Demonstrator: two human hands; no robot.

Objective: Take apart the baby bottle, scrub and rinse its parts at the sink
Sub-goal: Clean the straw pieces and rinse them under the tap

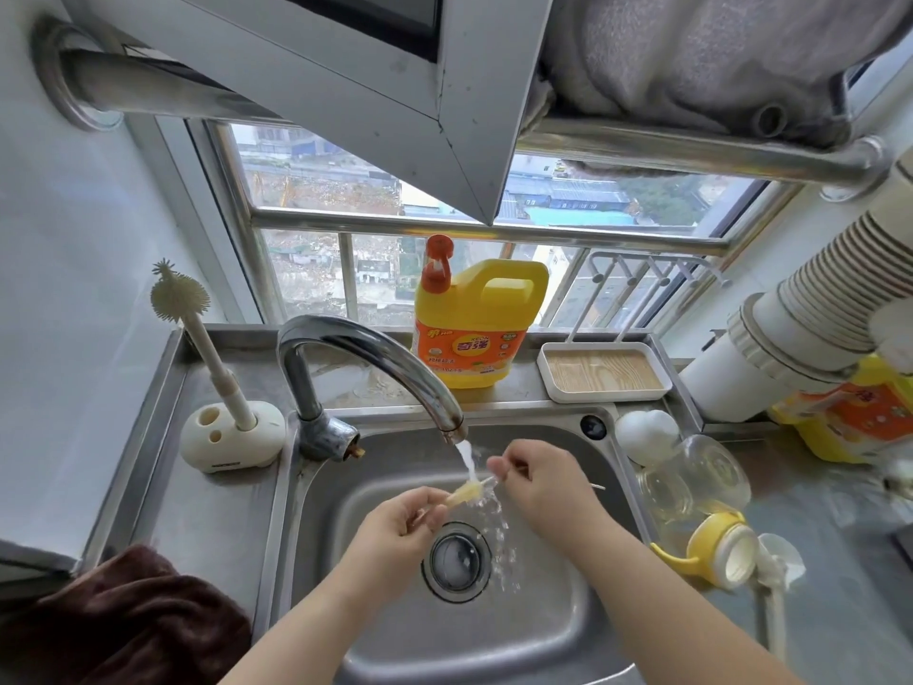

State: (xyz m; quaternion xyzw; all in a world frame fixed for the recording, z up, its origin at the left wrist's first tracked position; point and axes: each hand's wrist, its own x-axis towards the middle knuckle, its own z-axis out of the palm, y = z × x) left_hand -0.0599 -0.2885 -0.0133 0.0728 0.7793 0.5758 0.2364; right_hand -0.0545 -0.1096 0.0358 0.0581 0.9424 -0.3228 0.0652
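Over the sink, water from the tap runs onto a small yellowish part pinched by the left hand; the right hand pinches a thin brush entering it. Bottle and yellow collar lie on the counter at right

The yellow detergent jug has an orange label, seemingly reading "奇强"; smaller print is illegible.

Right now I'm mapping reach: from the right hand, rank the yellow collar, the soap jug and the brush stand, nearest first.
From the right hand:
1. Yellow collar, on the counter to the right.
2. Soap jug, behind the sink on the ledge.
3. Brush stand, far left of the tap.
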